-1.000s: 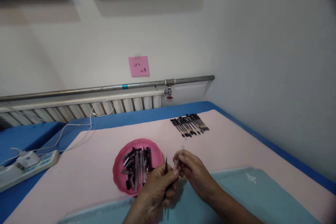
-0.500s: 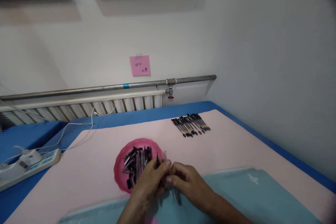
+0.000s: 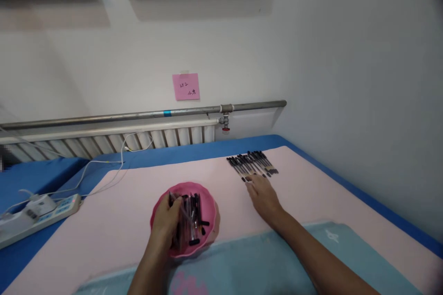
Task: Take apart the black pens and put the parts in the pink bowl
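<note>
A pink scalloped bowl (image 3: 212,221) holds loose pen parts (image 3: 194,214), among them clear barrels and black caps. My left hand (image 3: 165,221) reaches into its left side, thumb and fingers closed on a clear pen barrel (image 3: 184,212); its fingertips are partly hidden. Farther back, a row of black-capped pens (image 3: 251,162) lies side by side on the pink sheet. At the row's near ends, my right hand (image 3: 263,196) has its fingers bent and closed at a pen (image 3: 243,179), most of which blends with the row.
A light blue cloth (image 3: 311,244) lies along the front of the pink sheet (image 3: 121,212). On the left sit a power strip (image 3: 65,209) with plugs and a white cable (image 3: 83,177). Behind the table run a radiator (image 3: 176,136) and a metal pipe (image 3: 138,115) with a valve (image 3: 226,122).
My hands were together in front of the bowl, working on pen parts. They have parted: my left has gone into the bowl, my right forward and right to the row of pens.
</note>
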Motion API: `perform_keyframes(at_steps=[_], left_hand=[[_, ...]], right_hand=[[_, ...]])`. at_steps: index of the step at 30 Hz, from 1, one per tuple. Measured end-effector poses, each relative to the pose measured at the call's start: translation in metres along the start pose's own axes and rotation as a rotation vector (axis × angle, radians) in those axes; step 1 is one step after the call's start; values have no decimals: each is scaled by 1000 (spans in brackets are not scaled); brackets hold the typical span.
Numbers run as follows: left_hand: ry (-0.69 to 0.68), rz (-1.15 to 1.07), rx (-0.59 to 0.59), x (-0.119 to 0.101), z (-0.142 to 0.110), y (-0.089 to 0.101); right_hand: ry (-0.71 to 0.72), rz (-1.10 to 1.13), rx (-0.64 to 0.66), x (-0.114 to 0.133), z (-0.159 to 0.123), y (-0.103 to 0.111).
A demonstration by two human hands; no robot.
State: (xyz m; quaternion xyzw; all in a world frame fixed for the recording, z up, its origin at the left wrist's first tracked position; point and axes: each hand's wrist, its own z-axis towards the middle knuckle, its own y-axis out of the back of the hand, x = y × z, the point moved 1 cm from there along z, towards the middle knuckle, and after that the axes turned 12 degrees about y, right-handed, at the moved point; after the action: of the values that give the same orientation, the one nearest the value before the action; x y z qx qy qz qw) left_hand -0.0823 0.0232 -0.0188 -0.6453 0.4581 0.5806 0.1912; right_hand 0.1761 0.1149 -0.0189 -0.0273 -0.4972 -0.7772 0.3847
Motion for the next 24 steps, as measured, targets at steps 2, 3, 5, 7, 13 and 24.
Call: perform_keyframes(at_steps=[2,3,5,7,13,24], left_hand=[[13,7,-19,2,3,0],[15,17,-29,3,4,0],[10,39,-48,3,5,1],[5,63,-62,4,7,2],[-16,126,-27,7,9,1],[-189,308,-113,-2,-3,4]], right_hand=[[40,-67,41,-7,12,-8],[58,-92,67,-9,17,-12],[80,-132,119,-11,24,-20],[76,-166,162,-13,28,-26],[-27,-208,212,-23,30,-33],[-293,185,138,-5,27,-17]])
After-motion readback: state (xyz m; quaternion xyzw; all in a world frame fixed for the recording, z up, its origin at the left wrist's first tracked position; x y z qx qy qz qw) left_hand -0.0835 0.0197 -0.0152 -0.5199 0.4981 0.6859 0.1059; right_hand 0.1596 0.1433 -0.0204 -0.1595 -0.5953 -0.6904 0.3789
